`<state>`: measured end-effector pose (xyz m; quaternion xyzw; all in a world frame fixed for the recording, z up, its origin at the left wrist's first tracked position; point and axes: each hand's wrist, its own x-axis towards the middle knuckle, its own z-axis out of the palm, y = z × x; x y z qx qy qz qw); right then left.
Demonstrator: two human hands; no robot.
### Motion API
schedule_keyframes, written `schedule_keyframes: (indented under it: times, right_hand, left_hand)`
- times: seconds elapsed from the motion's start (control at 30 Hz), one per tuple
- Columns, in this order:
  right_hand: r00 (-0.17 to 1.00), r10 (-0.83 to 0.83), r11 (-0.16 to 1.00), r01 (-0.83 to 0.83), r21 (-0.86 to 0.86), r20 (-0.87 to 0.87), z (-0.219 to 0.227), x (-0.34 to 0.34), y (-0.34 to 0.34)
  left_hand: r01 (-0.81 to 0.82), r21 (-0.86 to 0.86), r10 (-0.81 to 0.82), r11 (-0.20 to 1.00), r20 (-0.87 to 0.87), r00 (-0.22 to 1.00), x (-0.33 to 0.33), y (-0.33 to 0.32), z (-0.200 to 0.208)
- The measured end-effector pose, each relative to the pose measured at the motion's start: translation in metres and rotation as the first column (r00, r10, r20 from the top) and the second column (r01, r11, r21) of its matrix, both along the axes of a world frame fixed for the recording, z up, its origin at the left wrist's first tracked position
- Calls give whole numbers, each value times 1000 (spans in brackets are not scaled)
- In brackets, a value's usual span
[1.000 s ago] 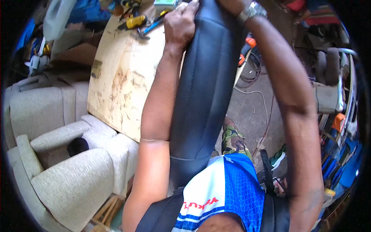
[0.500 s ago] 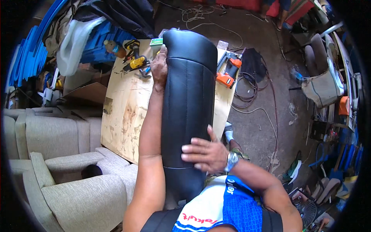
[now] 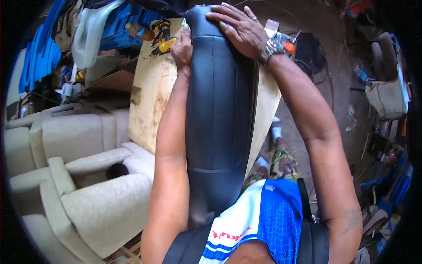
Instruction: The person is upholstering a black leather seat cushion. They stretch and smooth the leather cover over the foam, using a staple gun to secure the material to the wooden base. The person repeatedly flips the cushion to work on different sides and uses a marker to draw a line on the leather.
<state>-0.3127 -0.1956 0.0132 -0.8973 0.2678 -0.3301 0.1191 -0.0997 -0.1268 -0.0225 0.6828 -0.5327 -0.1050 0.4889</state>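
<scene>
A long black padded cushion with stitched seams (image 3: 220,110) stands on edge in front of me, running from my body toward the far end of the wooden table (image 3: 151,97). My left hand (image 3: 182,50) grips its left side near the far end, thumb up and fingers curled, partly hidden behind it. Over the far end's top right lies my right hand (image 3: 241,33), fingers stretched out and resting on the black cover. A watch (image 3: 273,47) is on my right wrist.
Left of the cushion, a yellow and black cordless drill (image 3: 165,42) lies on the table, near a bottle (image 3: 140,31). Beige sofas (image 3: 101,207) crowd the left side. An orange tool part (image 3: 289,47) shows beyond my right wrist. Seat parts (image 3: 384,99) stand at the right.
My right hand has moved from the cushion's near right part up to its far end, the arm now reaching forward. My left hand keeps its place on the left side. The view has shifted.
</scene>
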Motion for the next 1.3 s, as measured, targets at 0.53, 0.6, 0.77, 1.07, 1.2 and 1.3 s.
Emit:
schedule_keyframes:
  times: [0.53, 0.6, 0.77, 1.07, 1.2, 1.3]
  right_hand:
    - [966, -253, 879, 251, 405, -49, -29, -4, 23]
    - [965, -261, 865, 250, 434, -34, -33, 1, 25]
    - [934, -351, 827, 345, 444, -73, -14, -3, 28]
    - [831, -415, 788, 125, 603, 370, -14, 19, 119]
    - [821, -426, 747, 82, 660, 380, -38, 0, 122]
    - [869, -401, 629, 31, 776, 291, -75, -24, 143]
  left_hand:
    - [99, 390, 285, 915, -801, 527, -46, 32, 55]
    - [275, 205, 77, 939, -907, 413, -41, 54, 59]
    - [-56, 329, 78, 943, -54, 995, -65, 39, 88]
    - [6, 336, 112, 942, -330, 937, 1, 54, 60]
    - [283, 349, 28, 893, -672, 740, -22, 63, 76]
    - [177, 307, -35, 935, -417, 908, -13, 70, 73]
